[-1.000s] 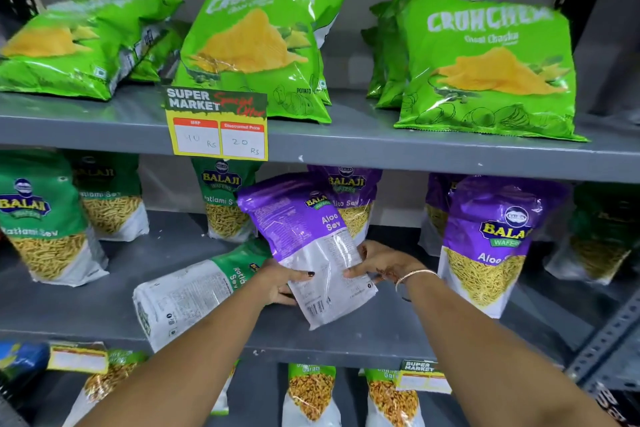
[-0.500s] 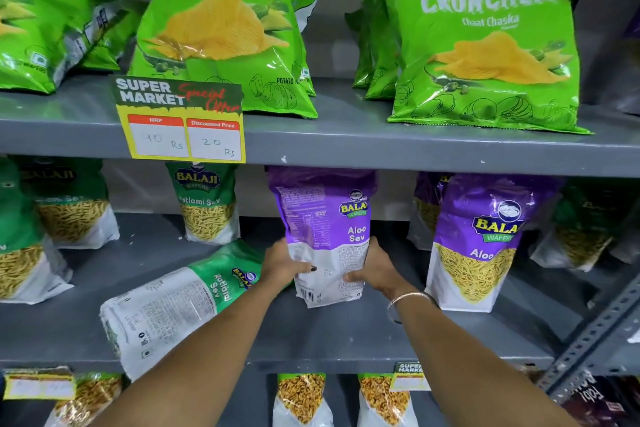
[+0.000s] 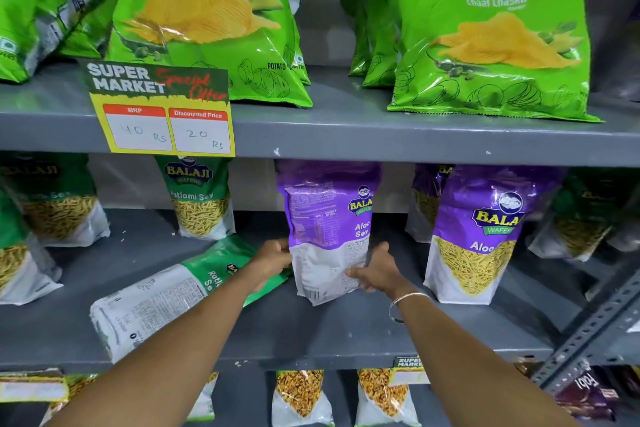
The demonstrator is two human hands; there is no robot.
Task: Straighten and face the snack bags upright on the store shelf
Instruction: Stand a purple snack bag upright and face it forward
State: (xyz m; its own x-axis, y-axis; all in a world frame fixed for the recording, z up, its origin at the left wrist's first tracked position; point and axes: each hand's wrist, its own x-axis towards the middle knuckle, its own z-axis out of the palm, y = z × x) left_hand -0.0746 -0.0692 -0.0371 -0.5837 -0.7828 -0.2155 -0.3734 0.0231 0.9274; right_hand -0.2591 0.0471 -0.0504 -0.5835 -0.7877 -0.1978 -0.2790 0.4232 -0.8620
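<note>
Price tag (image 3: 162, 111), silver bangle (image 3: 405, 302).

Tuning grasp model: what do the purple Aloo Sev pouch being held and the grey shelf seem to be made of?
Purple Aloo Sev pouch: looks like thin glossy plastic film, judging by the sheen and wrinkles; both hands grip its white lower part. Grey shelf: probably painted metal with a matte finish, given its thin flat front edge and small scuff marks.

Bare shelf (image 3: 311, 333) lies below your fingers (image 3: 356, 276). Fallen green bag (image 3: 166, 295) crowds their left; upright purple bag (image 3: 478, 239) blocks right.
</note>
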